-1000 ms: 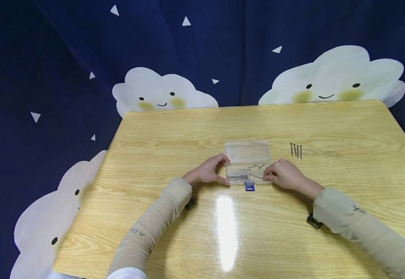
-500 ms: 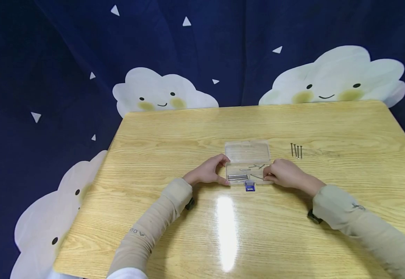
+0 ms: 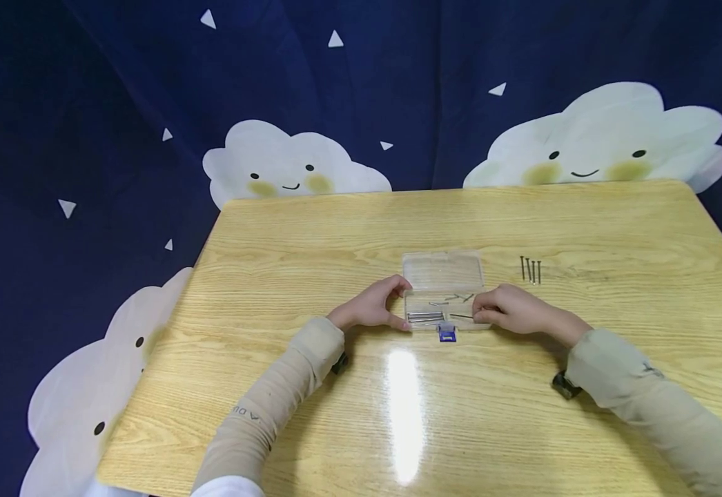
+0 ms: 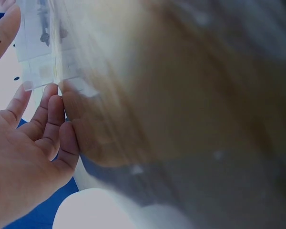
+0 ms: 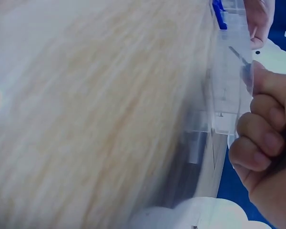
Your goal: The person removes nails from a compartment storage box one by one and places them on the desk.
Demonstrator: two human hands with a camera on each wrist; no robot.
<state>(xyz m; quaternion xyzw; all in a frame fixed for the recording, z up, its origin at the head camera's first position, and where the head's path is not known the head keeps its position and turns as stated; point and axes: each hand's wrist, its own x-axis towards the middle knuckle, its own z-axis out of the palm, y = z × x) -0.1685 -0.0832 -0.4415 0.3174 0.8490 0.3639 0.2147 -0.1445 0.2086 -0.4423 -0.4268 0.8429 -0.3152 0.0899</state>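
Note:
A clear plastic box [image 3: 423,301] lies with its lid [image 3: 442,270] folded back behind it and a blue latch [image 3: 447,336] at its front. My left hand [image 3: 375,304] holds the box's left end, thumb at the front corner and fingers at the back. Inside the left front compartment lie several long silver nails [image 3: 426,317], and a few small ones [image 3: 453,297] are scattered behind them. Between thumb and forefinger, my right hand [image 3: 508,308] pinches one thin nail [image 5: 237,54] over the right front part of the box. Its far end is hidden by the fingers.
Several dark nails [image 3: 531,270] lie side by side on the wooden table [image 3: 311,241], to the right of the lid. A dark blue curtain [image 3: 398,76] with white clouds hangs beyond the table's back edge.
My right hand has shifted slightly right, and the nail it pinches now lies nearly level rather than slanting. The left hand keeps its place on the box.

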